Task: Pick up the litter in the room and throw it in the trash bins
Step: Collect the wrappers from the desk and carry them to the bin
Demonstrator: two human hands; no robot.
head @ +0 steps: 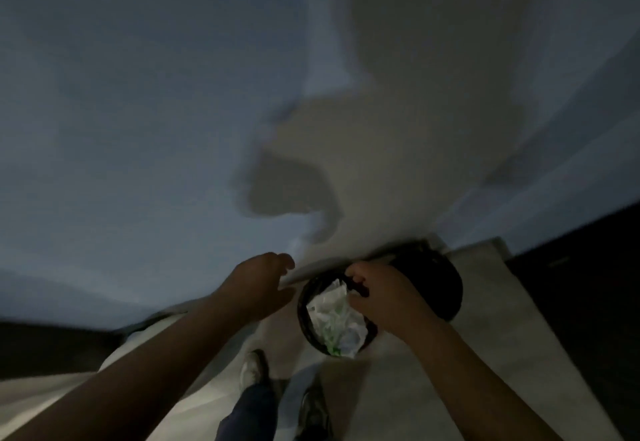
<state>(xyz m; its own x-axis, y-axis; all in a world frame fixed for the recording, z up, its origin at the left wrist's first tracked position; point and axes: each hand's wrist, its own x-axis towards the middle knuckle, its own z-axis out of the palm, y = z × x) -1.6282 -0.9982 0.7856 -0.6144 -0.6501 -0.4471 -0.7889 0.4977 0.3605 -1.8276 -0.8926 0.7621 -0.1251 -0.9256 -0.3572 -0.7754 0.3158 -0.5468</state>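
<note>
A round black trash bin (304, 305) stands on the pale floor by the wall. It is filled with crumpled white litter (332, 319) that shows some green. My right hand (384, 298) is over the bin's far right side, and its curled fingers and thumb grip the black rim, with the thumb next to the litter. My left hand (259, 284) hovers just left of the bin with relaxed, spread fingers and holds nothing. The frame is dim and blurred.
A dark rounded shape (436, 284) lies right behind the bin; I cannot tell if it is the bin's body or a second bin. A wall (173, 129) rises close ahead. My legs and shoes (252, 371) are below. Dark furniture (588, 302) is at the right.
</note>
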